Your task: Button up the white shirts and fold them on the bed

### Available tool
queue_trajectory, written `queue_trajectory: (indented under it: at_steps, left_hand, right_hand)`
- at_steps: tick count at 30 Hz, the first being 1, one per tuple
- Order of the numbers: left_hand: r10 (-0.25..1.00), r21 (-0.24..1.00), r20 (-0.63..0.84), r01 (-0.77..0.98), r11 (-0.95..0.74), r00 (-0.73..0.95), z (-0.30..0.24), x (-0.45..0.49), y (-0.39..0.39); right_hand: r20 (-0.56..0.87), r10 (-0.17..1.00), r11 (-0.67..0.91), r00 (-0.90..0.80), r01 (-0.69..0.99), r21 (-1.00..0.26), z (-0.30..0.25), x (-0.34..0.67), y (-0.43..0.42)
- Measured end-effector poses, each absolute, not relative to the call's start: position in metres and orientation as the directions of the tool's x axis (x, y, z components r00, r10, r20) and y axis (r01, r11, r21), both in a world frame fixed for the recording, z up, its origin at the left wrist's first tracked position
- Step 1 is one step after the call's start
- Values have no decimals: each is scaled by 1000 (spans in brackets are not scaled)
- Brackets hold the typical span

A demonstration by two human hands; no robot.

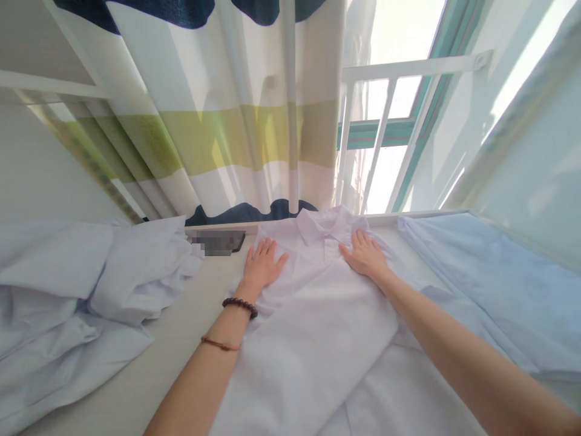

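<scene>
A white collared shirt (313, 309) lies spread out in front of me, its collar pointing toward the window wall. My left hand (263, 264) rests flat on the shirt's left shoulder area, fingers spread. On the opposite shoulder lies my right hand (365, 253), palm down with its fingers stretched out. Neither hand grips the cloth. Creases run across the shirt's front, and one lower edge folds diagonally over more white fabric. A dark bead bracelet (239, 307) and a thin brown cord bracelet (220, 344) circle my left wrist and forearm.
Crumpled white garments (131, 272) are heaped at the left. A dark, partly pixelated phone-like object (222, 242) lies near the far edge. Folded pale cloth (508, 284) lies at the right. Beyond stand a striped curtain (249, 139) and a white railing (417, 68) before the window.
</scene>
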State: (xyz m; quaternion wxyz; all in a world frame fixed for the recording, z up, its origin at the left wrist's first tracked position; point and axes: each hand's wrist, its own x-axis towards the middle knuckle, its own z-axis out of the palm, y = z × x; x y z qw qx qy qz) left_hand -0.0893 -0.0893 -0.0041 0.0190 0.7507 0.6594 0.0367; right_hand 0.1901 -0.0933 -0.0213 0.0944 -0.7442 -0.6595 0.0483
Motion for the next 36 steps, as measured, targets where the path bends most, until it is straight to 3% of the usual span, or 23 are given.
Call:
queue_trajectory:
  at_steps: [15,19,22,26,30,33,36]
  left_hand:
    - [995,27,45,996,-87,85,-3,-89,-70]
    - [995,13,32,996,-92,91,-1,-90,-71]
    - [991,-3,20,992,-129,129,1,-92,-82]
    - [954,35,17,953,-301,300,1,-88,-102]
    - [921,64,-16,920,-388,390,-3,-82,-113]
    - [933,52,18,932,-359,358,-4,-84,-114]
    - [952,47,39,951,-305,304,-5,-90,-112]
  right_hand:
    - [33,998,-47,55,977,-209,-15,196,-77]
    - [16,999,46,-43,976,-212,-9,205,-88]
    - [8,992,126,-127,968,-217,-5,219,-112]
    - [115,975,208,-188,960,-190,-6,237,-150]
    - [155,987,-5,34,983,-183,-3,252,-161]
    - [89,978,-170,189,968,-186,3,266,-154]
    - [8,974,-220,225,958,-184,9,281,-148]
